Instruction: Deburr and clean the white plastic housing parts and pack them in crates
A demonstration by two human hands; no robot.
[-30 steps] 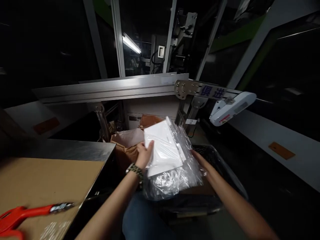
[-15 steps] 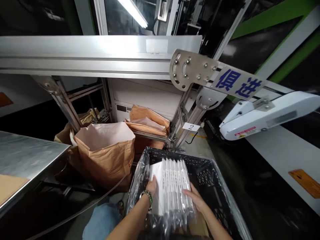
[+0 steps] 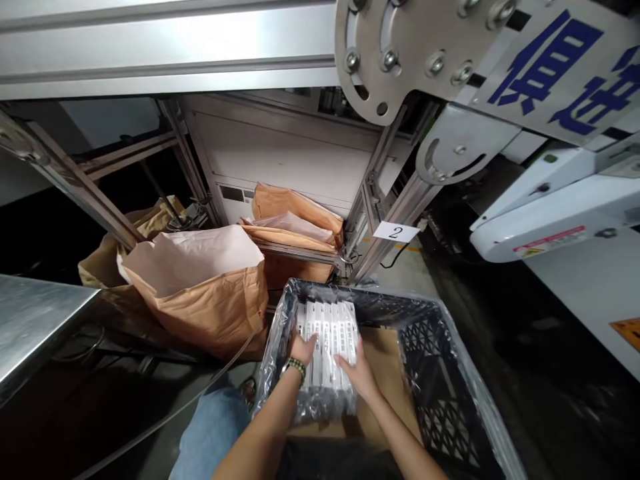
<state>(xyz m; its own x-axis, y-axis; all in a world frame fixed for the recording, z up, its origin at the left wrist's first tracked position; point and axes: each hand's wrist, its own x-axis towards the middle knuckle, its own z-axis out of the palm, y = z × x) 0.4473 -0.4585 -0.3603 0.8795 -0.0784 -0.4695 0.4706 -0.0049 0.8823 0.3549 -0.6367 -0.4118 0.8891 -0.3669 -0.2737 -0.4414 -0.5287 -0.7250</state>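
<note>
Settling a film-wrapped pack of white slats (image 3: pixel 327 327) into the near-left corner of the black mesh crate (image 3: pixel 440 320), on its cardboard liner (image 3: pixel 385 363). Left hand (image 3: pixel 301 348) and right hand (image 3: pixel 356 372) both spread flat on top, gripping nothing. Likely calling next for lifting palms straight off, without snagging loose film.

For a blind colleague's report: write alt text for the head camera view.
Two bare hands, left hand and right hand, rest on a clear-wrapped pack of white flat parts in a black plastic lattice crate lined with clear film. Brown paper sacks stand to its left beneath a silver metal conveyor frame.
</note>
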